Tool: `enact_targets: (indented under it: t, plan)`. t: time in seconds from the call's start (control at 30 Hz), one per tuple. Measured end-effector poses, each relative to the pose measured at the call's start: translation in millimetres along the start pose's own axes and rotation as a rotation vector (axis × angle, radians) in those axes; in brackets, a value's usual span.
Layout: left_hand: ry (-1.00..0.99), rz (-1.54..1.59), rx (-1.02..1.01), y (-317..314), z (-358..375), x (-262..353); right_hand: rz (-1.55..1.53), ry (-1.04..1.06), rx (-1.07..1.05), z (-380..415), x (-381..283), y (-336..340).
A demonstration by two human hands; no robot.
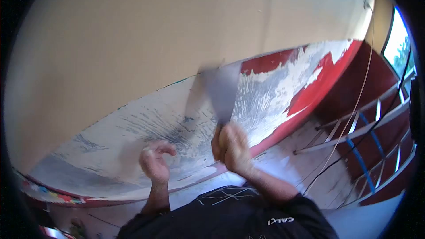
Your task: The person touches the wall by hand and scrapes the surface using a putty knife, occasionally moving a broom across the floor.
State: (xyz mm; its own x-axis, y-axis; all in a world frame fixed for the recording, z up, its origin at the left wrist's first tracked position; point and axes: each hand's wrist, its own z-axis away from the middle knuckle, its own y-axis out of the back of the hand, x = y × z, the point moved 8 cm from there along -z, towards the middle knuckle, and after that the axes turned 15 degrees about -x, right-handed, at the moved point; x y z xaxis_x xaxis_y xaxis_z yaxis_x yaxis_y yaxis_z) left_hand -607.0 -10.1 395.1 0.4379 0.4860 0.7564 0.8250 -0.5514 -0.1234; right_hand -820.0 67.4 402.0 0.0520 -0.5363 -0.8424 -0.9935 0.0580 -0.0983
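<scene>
Beige across the top, saw a broad wall [146, 40] stretching from far left toward the right. At the lower left, noticed a multicoloured strip [53, 195] near the bottom edge, then a lower band [133, 117] of white with grey, scratched patches. In front of that band, saw the left hand [156, 161] raised, fingers curled loosely, thumb and fingers apart; could not tell whether touching the surface. Below, made out a black shirt [221, 214] with white lettering. At mid-view, found the right hand [233, 148] clamped on the handle of a wide scraper [221, 90], with blade slanting up across the line between beige and band; blurred, so could not tell how flat against the wall. Just right of the blade, saw red paint [267, 63] with ragged edges. Farther right, saw a thin cord [367, 73] running down past a dark red panel [345, 88] and a metal ladder [392, 115], then a bright window [399, 40].
</scene>
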Motion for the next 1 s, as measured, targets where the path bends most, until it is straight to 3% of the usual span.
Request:
enact_targets:
  t: [0.07,0.1,0.17,0.23,0.3,0.37,0.43,0.5,0.57,0.6,0.7,0.97,1.0]
  plan:
    - [-0.099,-0.049,0.075,13.6,7.0,22.3,-0.298,0.239,0.171,-24.6,-54.2,19.7]
    - [-0.155,-0.075,0.108,20.1,9.3,36.7,-0.693,0.254,0.316,-23.4,-64.0,25.2]
    - [-0.231,-0.153,0.144,12.0,14.2,53.5,-0.796,0.259,0.348,11.6,-63.6,33.4]
    - [-0.288,-0.243,0.143,2.0,19.2,60.8,-0.19,0.338,0.239,55.4,-49.1,49.4]
    - [-0.49,-0.557,0.049,-19.9,9.4,74.3,0.043,0.106,0.203,109.3,19.2,60.8]
    - [-0.645,-0.981,-0.081,-60.0,-18.9,103.9,0.271,-0.441,0.234,180.1,110.2,71.6]
    - [-0.738,-1.206,-0.133,-97.8,-50.3,124.7,0.448,-0.822,0.138,241.7,147.0,71.3]
    - [-0.765,-1.326,-0.164,-125.3,-73.3,134.7,0.702,-0.975,0.002,307.3,203.1,86.4]
    - [-0.749,-1.437,-0.228,-145.0,-91.1,134.3,0.455,-1.177,0.067,340.8,227.6,97.1]
    - [-0.736,-1.48,-0.264,-152.6,-98.0,131.0,0.328,-1.203,0.179,347.0,229.2,98.3]
    - [-0.717,-1.574,-0.35,-166.1,-114.9,114.5,0.586,-1.187,0.097,357.4,245.7,122.8]
    - [-0.861,-1.595,-0.333,-179.2,-128.5,102.2,0.47,-1.486,-0.072,450.5,244.8,124.6]
    - [-0.868,-1.601,-0.338,-181.5,-130.5,101.7,0.6,-1.443,-0.139,465.1,238.7,124.8]
